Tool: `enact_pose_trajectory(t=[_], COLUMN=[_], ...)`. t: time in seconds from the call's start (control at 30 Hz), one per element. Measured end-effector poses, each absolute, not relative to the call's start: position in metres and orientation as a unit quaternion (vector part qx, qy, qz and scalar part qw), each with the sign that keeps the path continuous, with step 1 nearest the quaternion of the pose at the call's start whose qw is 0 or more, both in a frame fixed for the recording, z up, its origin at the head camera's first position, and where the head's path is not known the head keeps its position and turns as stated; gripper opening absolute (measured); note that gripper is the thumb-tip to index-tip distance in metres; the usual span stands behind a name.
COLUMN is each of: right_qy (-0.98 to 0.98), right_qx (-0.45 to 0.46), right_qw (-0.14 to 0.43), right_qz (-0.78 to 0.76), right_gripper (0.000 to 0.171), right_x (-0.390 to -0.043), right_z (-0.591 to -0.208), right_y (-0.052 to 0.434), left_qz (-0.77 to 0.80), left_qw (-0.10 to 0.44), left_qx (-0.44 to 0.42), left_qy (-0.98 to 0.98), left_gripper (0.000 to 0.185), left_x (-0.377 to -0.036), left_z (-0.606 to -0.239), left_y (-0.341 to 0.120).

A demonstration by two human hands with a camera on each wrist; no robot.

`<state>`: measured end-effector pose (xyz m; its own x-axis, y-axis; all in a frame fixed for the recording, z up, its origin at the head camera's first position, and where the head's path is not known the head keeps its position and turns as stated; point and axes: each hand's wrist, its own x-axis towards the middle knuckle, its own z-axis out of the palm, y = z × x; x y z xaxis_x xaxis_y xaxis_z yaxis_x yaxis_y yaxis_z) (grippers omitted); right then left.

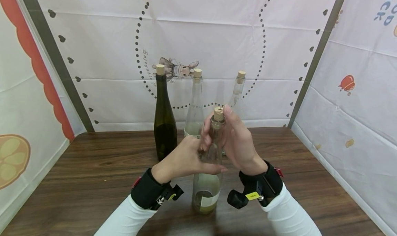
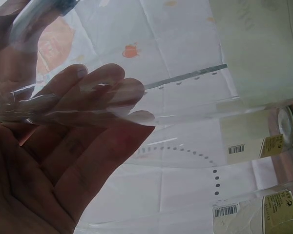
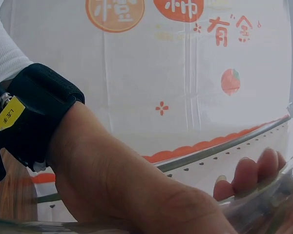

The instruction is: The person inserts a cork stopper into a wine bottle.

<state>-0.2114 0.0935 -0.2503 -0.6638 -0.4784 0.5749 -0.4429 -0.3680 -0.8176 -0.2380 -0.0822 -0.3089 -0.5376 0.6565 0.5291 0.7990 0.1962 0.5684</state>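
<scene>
A clear glass bottle with a white label stands on the wooden table near its front edge, a cork in its mouth. My left hand grips the bottle's upper body, thumb across the front. My right hand wraps around the neck, with its fingertips up beside the cork. In the left wrist view my left hand lies with its fingers curled against the glass of the bottle. The right wrist view shows my left wrist with its black band and fingertips on the glass.
Three corked bottles stand in a row behind: a dark green bottle on the left, a clear bottle in the middle, and another clear bottle partly hidden by my right hand. Printed white cloth walls close in the table's back and sides.
</scene>
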Motion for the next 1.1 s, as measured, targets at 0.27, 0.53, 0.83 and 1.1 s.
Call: enact_pose_trajectory(t=[0.27,0.53,0.83,1.1], right_qy=[0.565,0.572,0.572,0.571], right_qx=[-0.405,-0.394,-0.397,-0.397], right_qw=[0.003,-0.001,-0.005,-0.001], right_qz=[-0.719,-0.719,-0.718,-0.718], right_gripper=[0.052,0.051,0.05,0.05], right_x=[-0.2105,-0.2104,-0.2112,-0.2108], right_z=[-0.2501,-0.2512,-0.2504,-0.2489], right_y=[0.0907,0.0891,0.0885,0.088], left_qz=[-0.424,-0.425,-0.428,-0.426], left_qw=[0.085,0.085,0.081,0.082], left_qx=[-0.466,-0.466,-0.467,-0.463], left_qy=[-0.772,-0.771,-0.769,-0.773], left_gripper=[0.045,0.046,0.045,0.044], left_x=[-0.2358,-0.2344,-0.2365,-0.2361], left_z=[-0.3078,-0.3069,-0.308,-0.3075], left_y=[-0.0824,-0.0818,-0.0822,-0.0817])
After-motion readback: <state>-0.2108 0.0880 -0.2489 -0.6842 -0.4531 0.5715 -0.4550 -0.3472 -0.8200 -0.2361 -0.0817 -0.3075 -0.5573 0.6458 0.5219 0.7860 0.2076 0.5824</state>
